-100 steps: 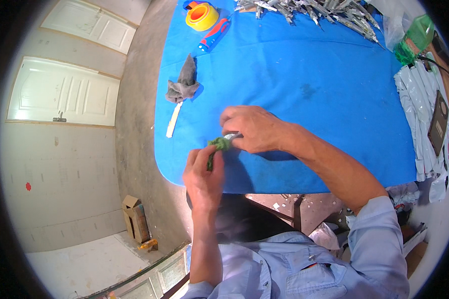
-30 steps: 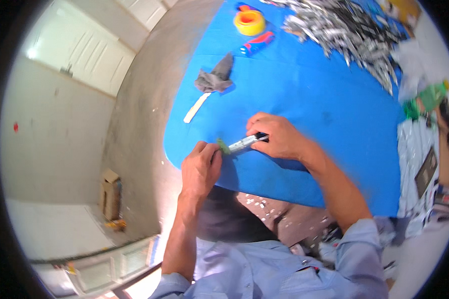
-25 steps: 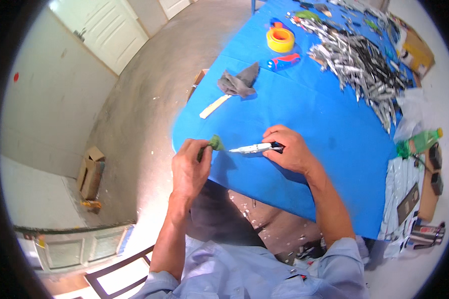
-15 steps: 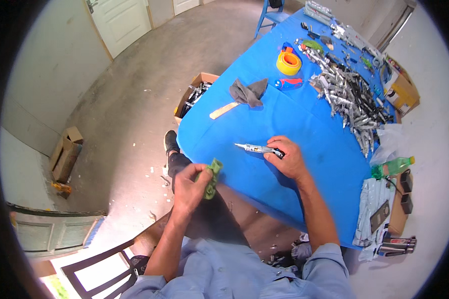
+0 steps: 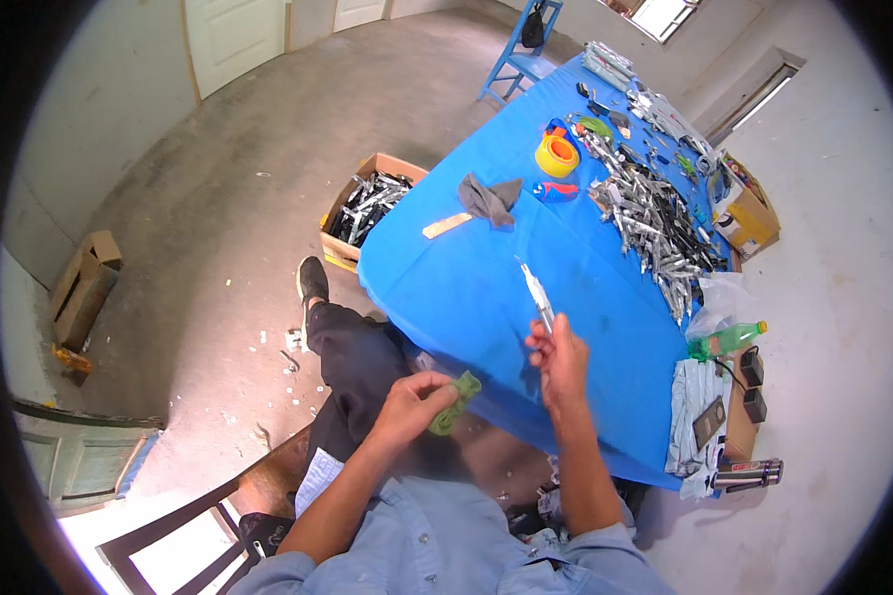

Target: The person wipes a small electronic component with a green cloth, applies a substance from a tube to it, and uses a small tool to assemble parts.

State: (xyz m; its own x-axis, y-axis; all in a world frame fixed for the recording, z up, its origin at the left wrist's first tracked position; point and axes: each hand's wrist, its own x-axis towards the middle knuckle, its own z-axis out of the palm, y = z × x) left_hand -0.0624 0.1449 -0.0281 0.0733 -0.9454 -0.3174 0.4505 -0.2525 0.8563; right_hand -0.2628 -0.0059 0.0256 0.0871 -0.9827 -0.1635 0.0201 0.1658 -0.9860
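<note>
My left hand (image 5: pixel 408 409) is closed on a crumpled green cloth (image 5: pixel 455 404), held beyond the table's near edge, over my lap. My right hand (image 5: pixel 561 365) is raised over the blue-covered table (image 5: pixel 456 270). Its fingers grip the lower end of a slim silver pen-like tool (image 5: pixel 539 297), whose thin pointed tip slants up and away from me. Farther along the cover lies a grey rag (image 5: pixel 490 199), touching a flat tan wooden strip (image 5: pixel 447 225).
Silver and black pen-like pieces lie in a big heap (image 5: pixel 655 223) and fill a cardboard box (image 5: pixel 342 256) on the floor. A yellow tape roll (image 5: pixel 557 156) and a red-blue tool (image 5: pixel 555 192) lie farther back. A green bottle (image 5: pixel 728 340) rests at the right edge.
My right hand has turned the pen-like tool from pointing left to pointing away from me. My left hand with the green cloth is lower and slightly further right; the view has shifted.
</note>
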